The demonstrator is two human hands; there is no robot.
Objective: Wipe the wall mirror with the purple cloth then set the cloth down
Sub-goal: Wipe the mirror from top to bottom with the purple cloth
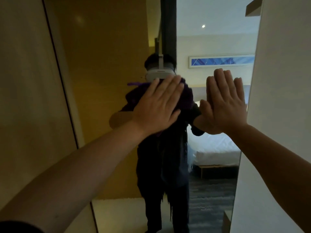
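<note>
The tall wall mirror (104,68) fills the middle of the head view and shows my own reflection. My left hand (159,105) lies flat, fingers together, pressing the purple cloth (187,96) against the glass at about head height. Most of the cloth is hidden under the palm; only its dark folds show above and to the right of the fingers. My right hand (225,101) rests flat on the glass near the mirror's right edge, fingers straight, with nothing in it. Its reflection meets it at the palm.
A beige wall panel (25,81) borders the mirror on the left and a white wall (282,98) on the right. The glass reflects a bed with white linen (217,148), a framed blue picture (222,61) and grey carpet (212,195).
</note>
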